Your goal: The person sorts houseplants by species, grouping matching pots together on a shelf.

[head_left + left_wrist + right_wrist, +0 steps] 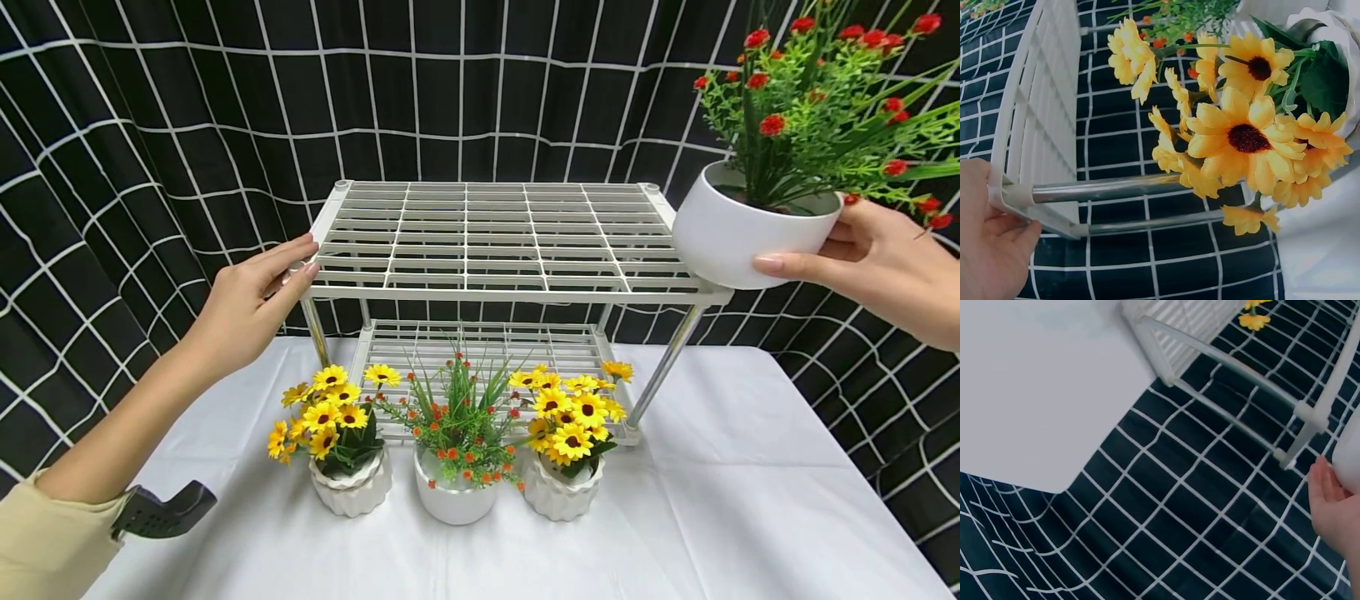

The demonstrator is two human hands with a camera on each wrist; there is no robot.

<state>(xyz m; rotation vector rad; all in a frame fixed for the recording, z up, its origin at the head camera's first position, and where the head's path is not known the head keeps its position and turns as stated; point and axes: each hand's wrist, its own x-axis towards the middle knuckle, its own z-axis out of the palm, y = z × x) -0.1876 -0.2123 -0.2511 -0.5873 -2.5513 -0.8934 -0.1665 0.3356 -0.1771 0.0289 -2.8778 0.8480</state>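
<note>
In the head view, my right hand [892,258] grips a white pot [757,233] of red flowers and green leaves, thumb in front. This pot is at the right end of the upper tier of a white wire rack [495,294]; whether it touches the rack I cannot tell. My left hand [247,300] holds the rack's upper left front corner between thumb and fingers; the left wrist view shows that hand [997,237] at the corner. In the right wrist view, the right hand [1335,506] is beside the pot [1350,453], which is partly cut off.
In front of the rack's lower tier stand three potted plants: yellow flowers [322,417] at left, orange-red flowers [457,425] in the middle, yellow flowers [573,421] at right. A white cloth [712,500] covers the table. A black curtain with white grid lines [480,100] hangs behind.
</note>
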